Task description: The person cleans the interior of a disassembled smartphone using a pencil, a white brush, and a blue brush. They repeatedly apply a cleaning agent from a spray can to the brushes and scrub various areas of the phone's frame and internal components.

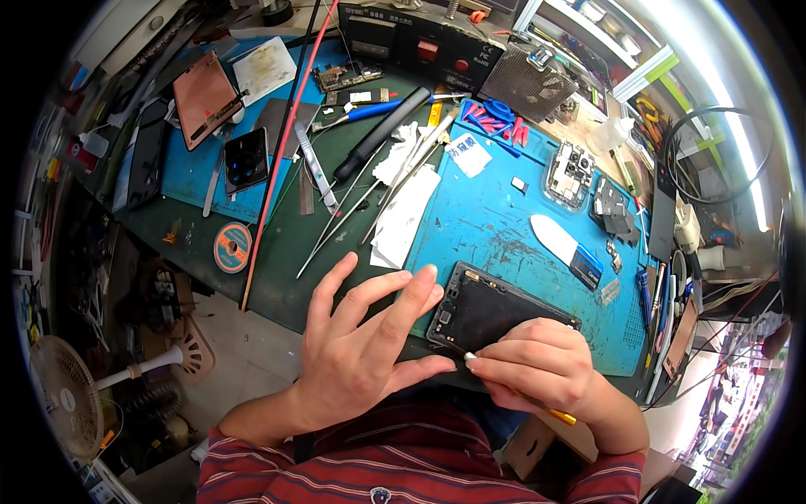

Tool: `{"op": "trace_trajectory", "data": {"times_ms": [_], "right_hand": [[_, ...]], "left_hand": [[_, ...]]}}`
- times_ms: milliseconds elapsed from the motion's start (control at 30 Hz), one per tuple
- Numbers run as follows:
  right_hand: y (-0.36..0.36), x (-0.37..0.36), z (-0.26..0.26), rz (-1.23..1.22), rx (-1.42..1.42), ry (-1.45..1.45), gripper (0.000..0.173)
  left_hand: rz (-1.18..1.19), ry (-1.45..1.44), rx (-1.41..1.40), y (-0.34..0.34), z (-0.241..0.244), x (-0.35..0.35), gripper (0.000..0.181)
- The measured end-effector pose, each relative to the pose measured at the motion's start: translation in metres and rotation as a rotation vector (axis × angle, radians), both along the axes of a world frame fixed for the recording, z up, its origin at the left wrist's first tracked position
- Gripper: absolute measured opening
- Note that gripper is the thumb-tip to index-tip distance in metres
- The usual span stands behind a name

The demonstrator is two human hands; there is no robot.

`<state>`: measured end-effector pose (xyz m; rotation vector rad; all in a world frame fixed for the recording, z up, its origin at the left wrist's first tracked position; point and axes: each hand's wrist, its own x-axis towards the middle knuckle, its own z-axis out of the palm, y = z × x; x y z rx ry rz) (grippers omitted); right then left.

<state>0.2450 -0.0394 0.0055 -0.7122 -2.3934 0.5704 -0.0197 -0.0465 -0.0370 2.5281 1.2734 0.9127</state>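
Observation:
A dark phone frame or screen assembly point(494, 309) lies near the front edge of the blue repair mat point(491, 233), its inner side up. My right hand point(541, 362) grips a slim tool point(560, 416) with a gold-coloured end. The tool's thin dark tip reaches the near edge of the phone part, and the fingers cover most of its shaft. Left of the phone part is my left hand point(365, 334), fingers spread and nothing visible in them. Its fingertips hover by the part's left corner; whether they touch it I cannot tell.
A white-and-blue pry card point(567, 249) and a phone mainboard with cameras point(568, 173) lie on the mat. Tweezers point(327, 233) and a black-handled tool point(381, 135) rest leftward, near a solder-wire spool point(232, 247). A black machine point(419, 47) stands behind.

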Motion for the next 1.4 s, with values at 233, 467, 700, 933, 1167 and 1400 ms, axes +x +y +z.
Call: {"op": "trace_trajectory", "data": {"times_ms": [233, 467, 700, 933, 1167, 1400], "right_hand": [[0.000, -0.003, 0.003, -0.004, -0.018, -0.009, 0.036], [-0.003, -0.003, 0.001, -0.009, -0.007, -0.014, 0.037], [-0.003, -0.003, -0.001, -0.002, 0.001, -0.007, 0.039], [-0.004, -0.002, -0.004, -0.005, 0.010, 0.003, 0.036], [-0.003, -0.002, -0.003, -0.005, 0.014, -0.005, 0.034], [0.002, -0.009, -0.005, -0.011, -0.019, 0.098, 0.034]], "left_hand": [[0.002, -0.005, 0.003, -0.001, 0.000, -0.001, 0.096], [0.009, -0.002, 0.001, -0.002, 0.000, -0.001, 0.097], [0.017, 0.001, -0.005, -0.002, 0.001, 0.000, 0.097], [0.014, -0.001, -0.005, -0.001, 0.001, 0.000, 0.096], [0.017, -0.007, -0.002, -0.002, 0.001, -0.001, 0.096], [0.003, -0.003, -0.003, -0.002, 0.000, -0.001, 0.096]]}}
